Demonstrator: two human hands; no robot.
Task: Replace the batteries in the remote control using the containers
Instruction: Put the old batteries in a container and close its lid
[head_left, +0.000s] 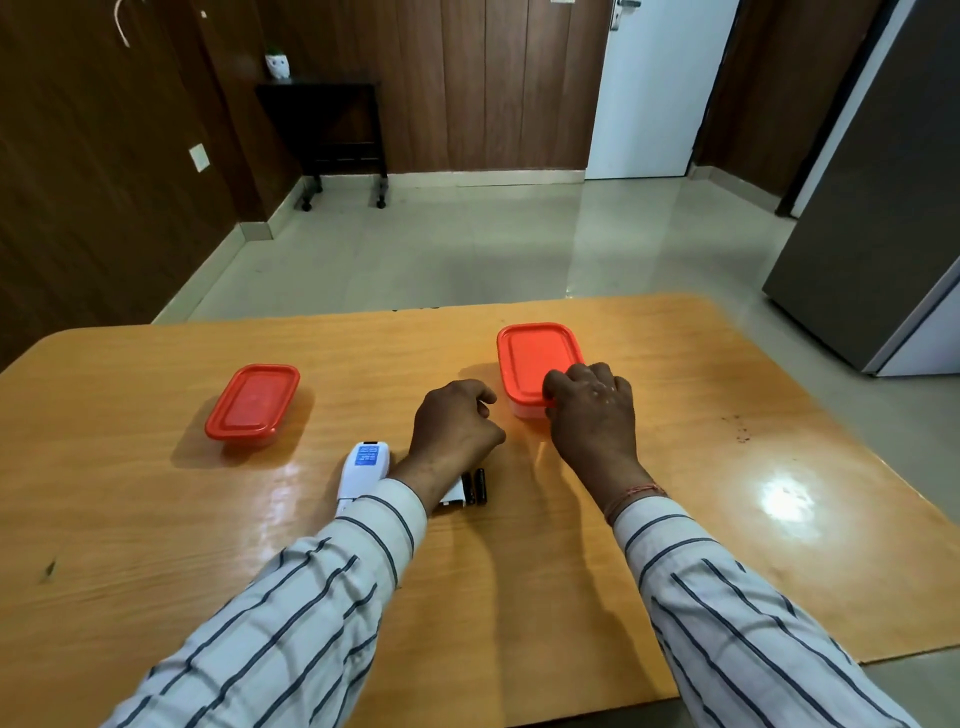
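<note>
Your right hand (592, 410) grips the right container (537, 364) lid's near corner; left hand (454, 426) loosely curled, holding nothing visible. Glossy wood table (156, 519) w/ glare, pale tile floor (441, 249), brown panel walls.

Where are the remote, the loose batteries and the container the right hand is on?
remote (362, 469), head view, on the white back near its blue label.
loose batteries (479, 486), head view, on the dark cells lying by the left wrist.
right container (535, 356), head view, on the bare orange lid.
</note>
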